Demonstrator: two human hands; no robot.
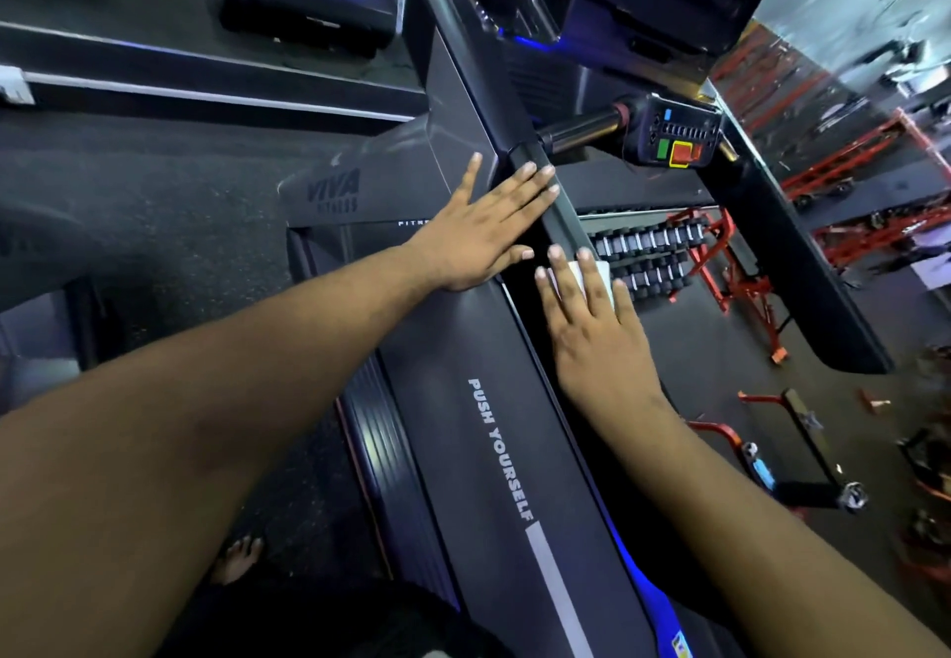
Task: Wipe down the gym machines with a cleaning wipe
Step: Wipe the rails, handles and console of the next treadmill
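The right hand (592, 328) presses flat-fingered on a thin, limp white wipe (592, 274), best pinned under the palm, beside the left hand (483, 225), which rests spread on the treadmill side rail (463, 348).

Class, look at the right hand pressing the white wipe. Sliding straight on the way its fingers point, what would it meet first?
Probably the treadmill's upright post, just beyond the fingertips of the right hand on the wipe. Depth is unclear, so it might pass beside it.

The dark grey treadmill side rail lettered "PUSH YOURSELF" (520, 456) lies unobstructed toward the near end. Farther along, passage is blocked by the black upright post (535, 178) and the chrome handlebar (581, 132) branching from it.
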